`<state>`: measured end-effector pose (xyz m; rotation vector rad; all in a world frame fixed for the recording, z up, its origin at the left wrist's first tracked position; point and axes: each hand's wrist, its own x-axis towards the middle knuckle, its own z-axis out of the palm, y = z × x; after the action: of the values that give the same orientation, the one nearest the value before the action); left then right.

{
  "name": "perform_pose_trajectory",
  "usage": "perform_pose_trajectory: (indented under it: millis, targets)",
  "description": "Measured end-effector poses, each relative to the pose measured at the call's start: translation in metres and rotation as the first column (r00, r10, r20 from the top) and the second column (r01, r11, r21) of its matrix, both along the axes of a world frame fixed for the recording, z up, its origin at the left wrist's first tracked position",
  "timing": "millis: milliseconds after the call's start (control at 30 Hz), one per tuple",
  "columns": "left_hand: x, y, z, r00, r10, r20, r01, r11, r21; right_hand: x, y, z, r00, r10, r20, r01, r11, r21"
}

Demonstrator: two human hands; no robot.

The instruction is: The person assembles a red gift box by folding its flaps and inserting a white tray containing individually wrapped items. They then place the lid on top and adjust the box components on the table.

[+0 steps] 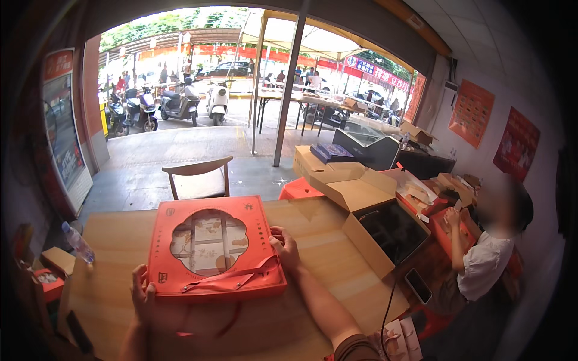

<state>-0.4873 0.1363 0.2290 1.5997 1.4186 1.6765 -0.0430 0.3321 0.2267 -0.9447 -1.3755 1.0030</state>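
Note:
A flat red gift box [256,237] lies on the wooden table in front of me. Through its scalloped clear window, pale patterned packs [208,245] show in compartments. A red ribbon handle [232,279] rests loosely across the near part of the lid, fixed by small studs. My left hand [142,296] holds the box at its near left corner, fingers up along the side. On the opposite side, my right hand [285,248] grips the right edge, with the thumb near the top. The box's underside is hidden.
An open cardboard carton [373,265] with a dark inside stands right of the box, near a phone [418,285]. A plastic bottle [78,242] is at the left edge. Beyond the table is a chair [198,177]. At right, another person [484,265] handles red boxes.

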Motion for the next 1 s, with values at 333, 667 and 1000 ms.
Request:
perform_pose_trajectory:
  millis: [333, 667, 1000]
  targets:
    - [0.008, -0.004, 0.022, 0.998, -0.055, -0.031, 0.055, 0.998, -0.006, -0.001, 0.0, 0.003, 1.0, 0.019, 0.013, -0.019, 1.0, -0.011]
    - [0.0, -0.003, 0.009, 0.997, -0.058, -0.047, 0.057, 0.998, -0.018, 0.004, 0.002, -0.003, 0.999, 0.044, 0.022, -0.044, 0.999, 0.008]
    - [-0.004, -0.005, 0.009, 0.981, 0.048, -0.188, -0.044, 0.999, 0.024, 0.005, 0.009, -0.01, 0.999, 0.048, 0.024, -0.049, 0.996, 0.072]
